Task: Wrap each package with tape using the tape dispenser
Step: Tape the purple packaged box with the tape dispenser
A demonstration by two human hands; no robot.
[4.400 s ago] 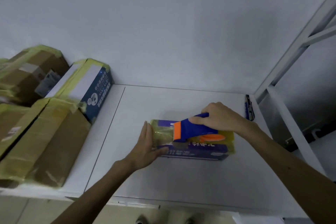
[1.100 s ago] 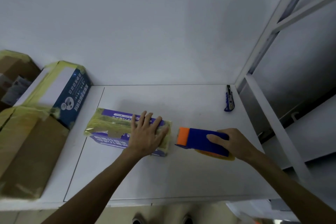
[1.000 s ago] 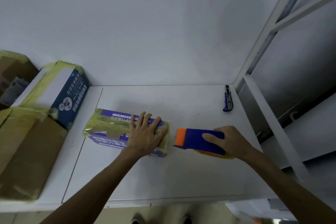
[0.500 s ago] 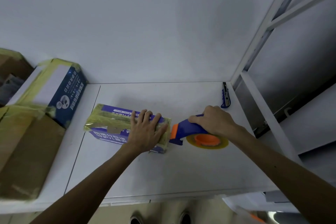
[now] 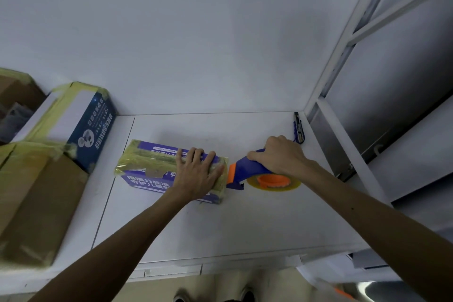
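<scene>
A: Your purple tissue pack (image 5: 149, 167) lies flat on the white table (image 5: 245, 223), centre-left, long axis running L–R. Your left hand (image 5: 196, 174) lies on its right half with fingers straight and spread. It's pressing down, not curled round the pack.

B: Your right hand (image 5: 277, 159) is wrapped round the blue handle of the tape dispenser (image 5: 245, 170). The dispenser lies on its side, tape roll (image 5: 272, 180) face-up, orange nose at the pack's right end. Touching or just off it, can't tell.

A: So the pack sits directly left of the dispenser, in line w/ its long axis. Left hand's nearer the pack, right has the tool.

B: Hidden bits: your left hand covers the pack's right top, and the far side & underside are out of view. Can't make out any tape tail between nose and pack.

A: Yellowish tape already covers the top; coverage on the ends is unclear. A utility knife (image 5: 299, 129) sits behind your right hand, near the back-right corner. The taped boxes (image 5: 36, 198) at far left are blurred & partly cut off.
</scene>
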